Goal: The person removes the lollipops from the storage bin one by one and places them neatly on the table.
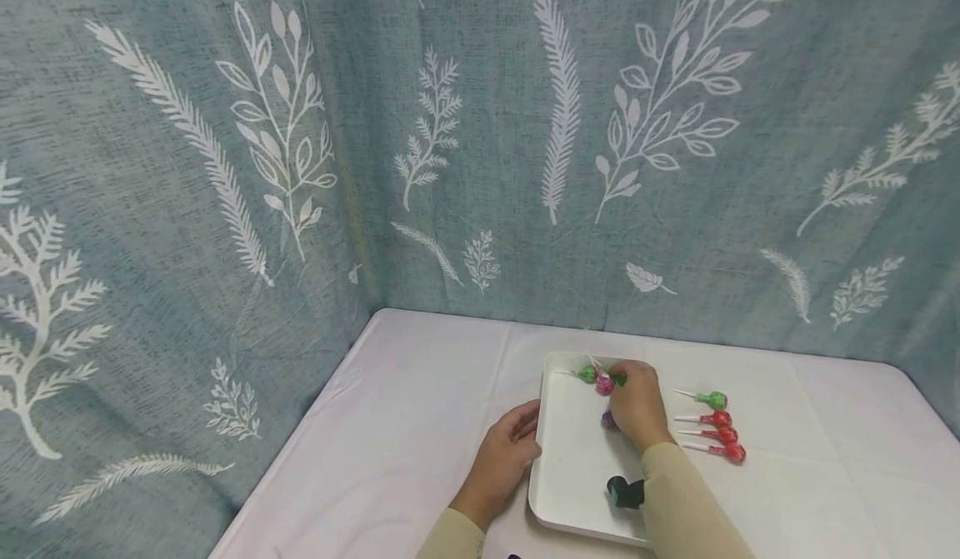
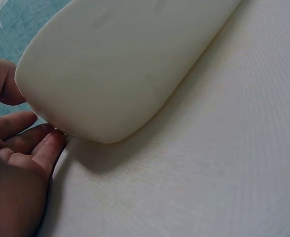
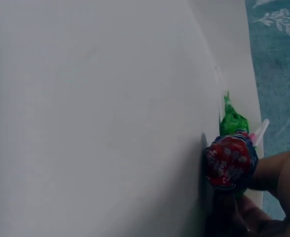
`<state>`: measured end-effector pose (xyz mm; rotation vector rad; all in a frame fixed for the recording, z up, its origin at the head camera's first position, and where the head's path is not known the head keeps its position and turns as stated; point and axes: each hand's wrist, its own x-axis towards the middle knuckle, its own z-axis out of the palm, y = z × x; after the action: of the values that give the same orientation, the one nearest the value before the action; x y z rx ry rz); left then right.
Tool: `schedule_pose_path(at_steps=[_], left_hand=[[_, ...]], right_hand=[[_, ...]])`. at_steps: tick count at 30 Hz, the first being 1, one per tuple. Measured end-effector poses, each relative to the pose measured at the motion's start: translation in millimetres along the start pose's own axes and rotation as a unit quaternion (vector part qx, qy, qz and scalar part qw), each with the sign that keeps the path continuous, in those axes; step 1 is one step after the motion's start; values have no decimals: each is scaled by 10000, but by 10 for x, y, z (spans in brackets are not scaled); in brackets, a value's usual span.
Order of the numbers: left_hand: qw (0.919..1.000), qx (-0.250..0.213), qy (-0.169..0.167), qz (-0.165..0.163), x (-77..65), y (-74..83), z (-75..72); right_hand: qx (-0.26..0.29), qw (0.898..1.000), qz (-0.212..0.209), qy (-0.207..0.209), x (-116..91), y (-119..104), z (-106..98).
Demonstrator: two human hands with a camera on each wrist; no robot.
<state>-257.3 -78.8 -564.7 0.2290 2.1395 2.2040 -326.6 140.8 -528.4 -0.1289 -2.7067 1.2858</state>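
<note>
The white tray (image 1: 573, 459) lay on the bench (image 1: 420, 376) with its long axis running from the person toward the curtain (image 1: 480, 126). Inside it, near the far rim, a green lollipop (image 1: 587, 373) pointed its stick at the tray's left wall, while a pink lollipop (image 1: 604, 386) beside it had its stick angled toward the far rim. A purple lollipop (image 1: 608, 420) sat nearer the tray's middle, partly covered. Just right of the tray, three red lollipops (image 1: 720, 418) and a second green lollipop (image 1: 712, 400) formed a row, long axes nearly parallel, sticks toward the tray and heads away.

The right wrist view alone showed the red and dark-blue pattern of a wrapped head (image 3: 231, 162), close against the thumb; the left wrist view alone showed the tray's outer wall and rounded corner from low down.

Of the hands, the left hand (image 1: 510, 455) grasped the tray's left edge with bent fingers. The right hand (image 1: 637, 401), over the tray's far right part, pinched a lollipop; its stick was hidden.
</note>
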Motion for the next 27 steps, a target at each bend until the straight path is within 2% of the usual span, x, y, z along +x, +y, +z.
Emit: schedule_pose_path(at_steps=[11,19,27], left_hand=[[10000,0,-44,36,0,7,-5],[9999,-76,-80,25,19,-5,-5],[10000,-30,-17,17,22,-19,9]], right_hand=[[-230,9996,-124,103,-11,-13,29],[96,9999,-64,-19,6,19,31],[743,9963,-192,398,2,14,-32]])
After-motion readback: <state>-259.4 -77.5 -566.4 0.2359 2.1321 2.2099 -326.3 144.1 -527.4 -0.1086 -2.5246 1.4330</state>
